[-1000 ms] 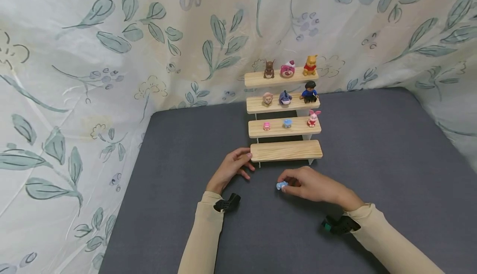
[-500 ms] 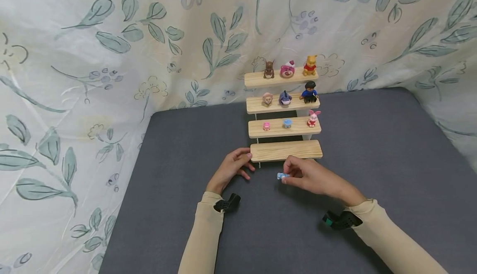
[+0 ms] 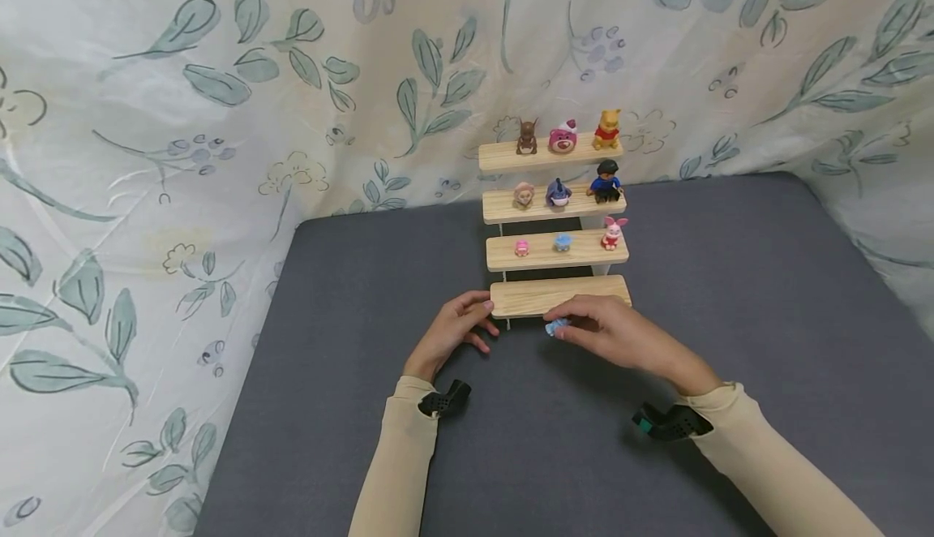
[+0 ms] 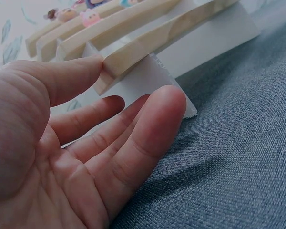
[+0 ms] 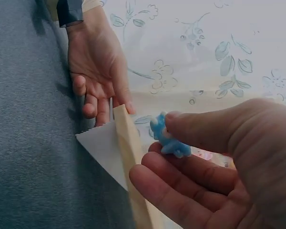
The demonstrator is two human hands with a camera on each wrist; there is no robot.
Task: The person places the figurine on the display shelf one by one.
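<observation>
A wooden four-step shelf stands on the grey table against the flowered cloth. Its upper three steps carry small toy figures; the lowest step is bare. My right hand pinches a small blue figure between thumb and fingers, just in front of the lowest step. The right wrist view has the blue figure beside the step's edge. My left hand rests with straight fingers at the lowest step's left end, thumb on the wood and fingers by the white side panel.
The grey table surface spreads wide to the right and front of the shelf. A flowered cloth hangs behind and to the left. Figures on the steps include a yellow bear, a pink bear head and a pink piglet.
My right hand has carried the blue figure away from me, from the table surface up to the front edge of the lowest step. The left hand has stayed in place.
</observation>
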